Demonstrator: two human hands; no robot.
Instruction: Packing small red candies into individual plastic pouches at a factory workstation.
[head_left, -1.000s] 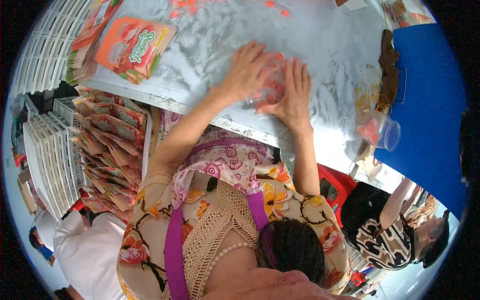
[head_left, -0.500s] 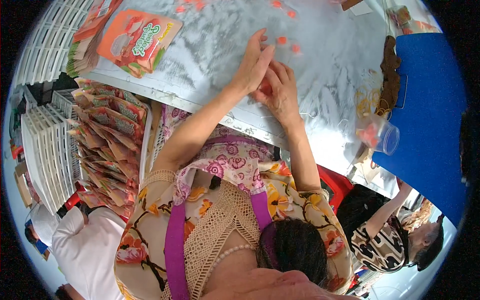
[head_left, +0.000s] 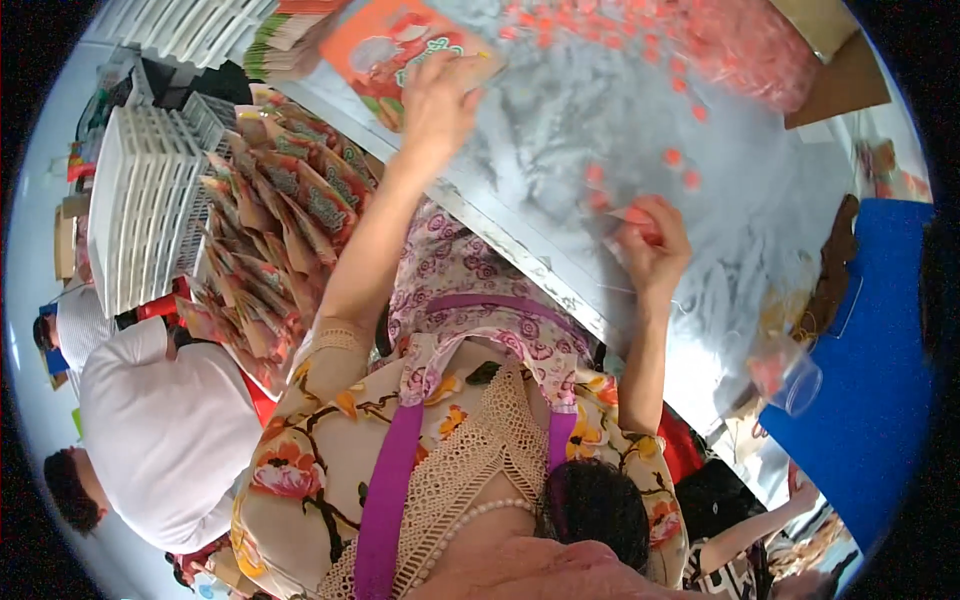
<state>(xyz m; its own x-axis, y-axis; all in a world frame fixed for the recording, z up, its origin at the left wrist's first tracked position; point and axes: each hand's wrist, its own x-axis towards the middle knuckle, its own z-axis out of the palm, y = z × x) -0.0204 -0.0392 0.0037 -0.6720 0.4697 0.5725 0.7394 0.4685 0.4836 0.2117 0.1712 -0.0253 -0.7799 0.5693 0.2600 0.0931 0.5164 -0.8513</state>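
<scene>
While over pouch (head_left: 370, 55), left hand (head_left: 440, 105)

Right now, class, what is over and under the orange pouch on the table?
The left hand is over the orange pouch, hiding part of its front; whether it grips the pouch is unclear. The table shows beside the pouch, but what lies directly underneath is covered.

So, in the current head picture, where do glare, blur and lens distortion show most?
Head view: glare whitens the table toward its right end. Head view: blur softens the left grip over the orange pouch, plus the loose red pieces. Head view: fisheye distortion curves the white crates near the dark rim.
</scene>
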